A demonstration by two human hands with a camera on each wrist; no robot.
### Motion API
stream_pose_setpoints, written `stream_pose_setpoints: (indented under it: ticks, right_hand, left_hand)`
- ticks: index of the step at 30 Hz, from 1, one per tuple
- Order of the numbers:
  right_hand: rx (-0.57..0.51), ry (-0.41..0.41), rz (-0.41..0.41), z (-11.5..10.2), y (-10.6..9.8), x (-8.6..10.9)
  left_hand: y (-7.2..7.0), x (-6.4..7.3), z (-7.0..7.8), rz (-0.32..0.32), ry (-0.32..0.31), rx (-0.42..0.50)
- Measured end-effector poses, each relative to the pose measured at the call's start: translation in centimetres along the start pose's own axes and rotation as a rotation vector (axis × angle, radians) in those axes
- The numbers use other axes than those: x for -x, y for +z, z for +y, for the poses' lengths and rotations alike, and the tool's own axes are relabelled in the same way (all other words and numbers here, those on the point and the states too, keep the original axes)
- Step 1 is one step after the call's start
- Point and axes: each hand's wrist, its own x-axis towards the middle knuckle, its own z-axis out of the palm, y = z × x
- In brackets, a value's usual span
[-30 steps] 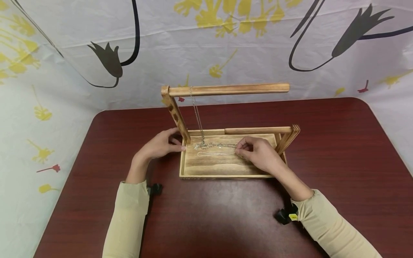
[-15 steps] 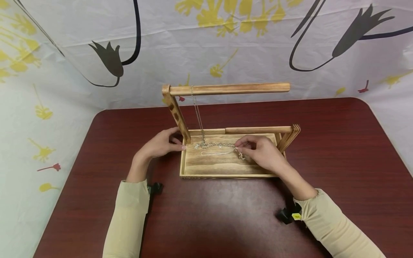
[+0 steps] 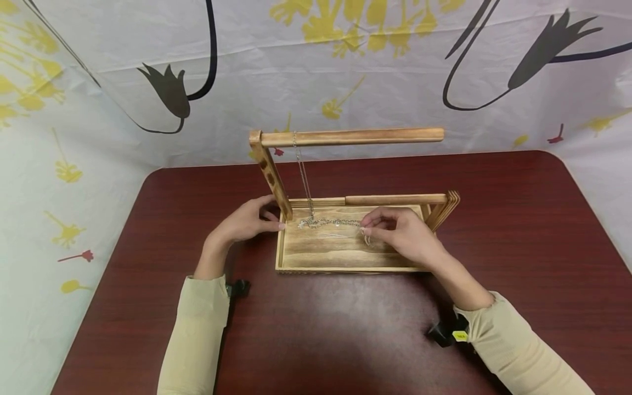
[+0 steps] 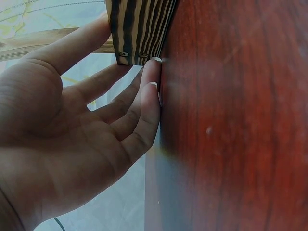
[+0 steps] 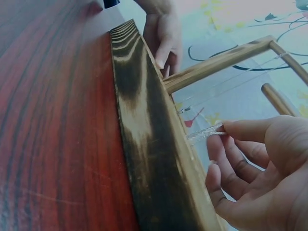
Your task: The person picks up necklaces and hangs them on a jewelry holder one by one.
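A wooden jewelry stand has a tray base [image 3: 326, 263], a slanted post [image 3: 271, 175] and a top bar [image 3: 353, 137]. My left hand [image 3: 247, 220] holds the tray's left end, thumb at the rim and fingers behind the post. In the left wrist view, its fingers [image 4: 151, 103] lie along the table. My right hand [image 3: 402, 233] pinches a thin silver necklace [image 5: 206, 133] between thumb and forefinger. A short end dangles below the fingertips, and its pale strand trails left over the tray floor. A thicker chain necklace [image 3: 331, 222] lies behind, reaching these fingertips.
Another necklace [image 3: 303, 173] hangs from the top bar near the post, its lower end over the tray. A lower rail [image 3: 395, 199] runs along the tray's back to folded slats [image 3: 444, 211] at the right. A patterned cloth [image 3: 237, 77] backs the red-brown table [image 3: 316, 329].
The thin necklace's loop on the tray has shortened, its left end drawn toward the right hand. A dangling end now shows under those fingertips. The left hand stays put.
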Motion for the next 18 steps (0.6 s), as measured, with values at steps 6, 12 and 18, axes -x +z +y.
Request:
stream_pose_setpoints:
  ticks: [6,12,18]
  right_hand:
    - [-0.039,0.003,-0.023,-0.6,-0.2,0.4]
    - [-0.051,0.004,-0.035,-1.2,-0.4,0.8]
    - [-0.073,0.014,-0.047,-1.8,-0.7,1.1]
  left_hand:
    - [0.1,-0.1,-0.1,-0.001,-0.003,0.003]
    - [0.1,-0.1,-0.1,-0.003,-0.003,0.015]
    - [0.0,-0.1,-0.3,-0.004,0.005,0.003]
